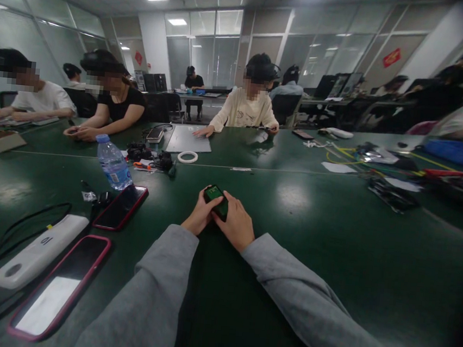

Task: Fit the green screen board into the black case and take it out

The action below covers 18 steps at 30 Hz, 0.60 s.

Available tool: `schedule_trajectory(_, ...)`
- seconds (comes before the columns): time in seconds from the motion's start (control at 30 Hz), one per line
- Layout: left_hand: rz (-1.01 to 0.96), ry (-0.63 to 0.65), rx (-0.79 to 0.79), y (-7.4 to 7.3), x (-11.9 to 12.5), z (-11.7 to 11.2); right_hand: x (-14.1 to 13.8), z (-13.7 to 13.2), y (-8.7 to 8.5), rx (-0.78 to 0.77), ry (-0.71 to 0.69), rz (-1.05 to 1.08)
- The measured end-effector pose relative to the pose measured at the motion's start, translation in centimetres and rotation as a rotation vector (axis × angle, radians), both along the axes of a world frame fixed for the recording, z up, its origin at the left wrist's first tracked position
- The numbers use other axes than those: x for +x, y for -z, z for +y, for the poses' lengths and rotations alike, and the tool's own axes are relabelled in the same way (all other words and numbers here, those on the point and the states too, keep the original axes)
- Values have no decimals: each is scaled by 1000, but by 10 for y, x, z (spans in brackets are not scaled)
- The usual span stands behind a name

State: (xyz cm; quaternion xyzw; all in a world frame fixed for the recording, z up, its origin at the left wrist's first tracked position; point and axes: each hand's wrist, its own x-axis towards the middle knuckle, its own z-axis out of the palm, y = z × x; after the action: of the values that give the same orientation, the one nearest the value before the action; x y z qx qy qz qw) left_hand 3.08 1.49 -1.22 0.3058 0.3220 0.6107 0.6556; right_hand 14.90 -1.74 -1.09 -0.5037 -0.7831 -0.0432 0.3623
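My left hand (199, 216) and my right hand (235, 224) meet in the middle of the dark green table (310, 241). Together they grip a small black device with a green lit face (215, 196), held just above the tabletop. The fingers of both hands curl round its sides. Both arms wear grey sleeves that run down to the bottom edge of the view.
To my left lie two red-cased phones (120, 207) (59, 287), a white power bank (38, 251) with a black cable, and a water bottle (112, 162). A tape roll (187, 156) and a closed laptop (189, 138) sit farther off. Other people sit across the table. Tools and papers clutter the right side.
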Motion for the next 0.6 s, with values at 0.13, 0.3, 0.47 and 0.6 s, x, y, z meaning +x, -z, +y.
schedule_trajectory(0.13, 15, 30, 69, 2, -2, 0, 3, 2, 2, -10, -16, 35)
schedule_trajectory(0.3, 46, 66, 90, -1, -2, -4, 4, 2, 2, -13, -18, 60)
schedule_trajectory(0.47, 43, 50, 82, -2, -2, -3, 5, 0, 0, -15, -44, 69)
schedule_trajectory(0.6, 60, 40, 101, 0, -4, -2, 6, -2, -3, -23, -67, 73)
